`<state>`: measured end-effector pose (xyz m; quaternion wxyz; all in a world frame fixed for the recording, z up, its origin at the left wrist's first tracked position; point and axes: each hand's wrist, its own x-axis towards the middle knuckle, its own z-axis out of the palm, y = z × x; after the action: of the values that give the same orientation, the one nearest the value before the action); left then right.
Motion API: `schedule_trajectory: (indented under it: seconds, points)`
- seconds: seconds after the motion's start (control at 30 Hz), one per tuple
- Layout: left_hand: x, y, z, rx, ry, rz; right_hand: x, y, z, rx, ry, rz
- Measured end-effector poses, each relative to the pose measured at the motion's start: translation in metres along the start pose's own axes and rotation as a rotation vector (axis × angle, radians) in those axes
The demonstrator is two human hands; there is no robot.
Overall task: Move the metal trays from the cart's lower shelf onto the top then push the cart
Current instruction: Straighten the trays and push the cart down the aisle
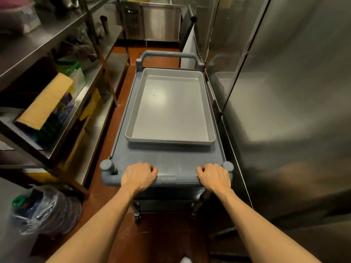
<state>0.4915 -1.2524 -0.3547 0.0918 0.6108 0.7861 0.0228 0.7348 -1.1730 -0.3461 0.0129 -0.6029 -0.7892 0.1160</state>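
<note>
The stacked metal trays (170, 109) sit nested on the cart's top shelf (167, 158), just ahead of the grip, so the transfer appears complete. Left hand (139, 176) and right hand (214, 177) each clench the ribbed push handle (176, 180), thumbs over its top. What remains, in my judgement, is pushing the cart down the narrow aisle between the steel shelving (57, 40) and the refrigerator doors (284, 92).

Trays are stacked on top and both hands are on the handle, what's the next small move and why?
Probably push the cart straight ahead: the metal trays sit on top, the left hand and right hand grip the near handle, and the aisle ahead looks open.
</note>
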Motion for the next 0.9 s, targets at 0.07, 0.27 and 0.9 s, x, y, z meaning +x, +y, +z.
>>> schedule_trajectory:
  seconds: [0.07, 0.27, 0.9]
  points:
    - [0.021, -0.002, -0.001, 0.009, 0.008, 0.001, 0.020, -0.002, 0.000, -0.001, -0.001, -0.002]
    - [0.064, 0.004, -0.003, 0.021, -0.006, 0.035, 0.065, 0.009, 0.001, -0.019, 0.043, 0.011]
    - [0.082, 0.029, -0.005, -0.337, -0.020, -0.055, 0.089, 0.034, -0.004, -0.036, 0.093, 0.026]
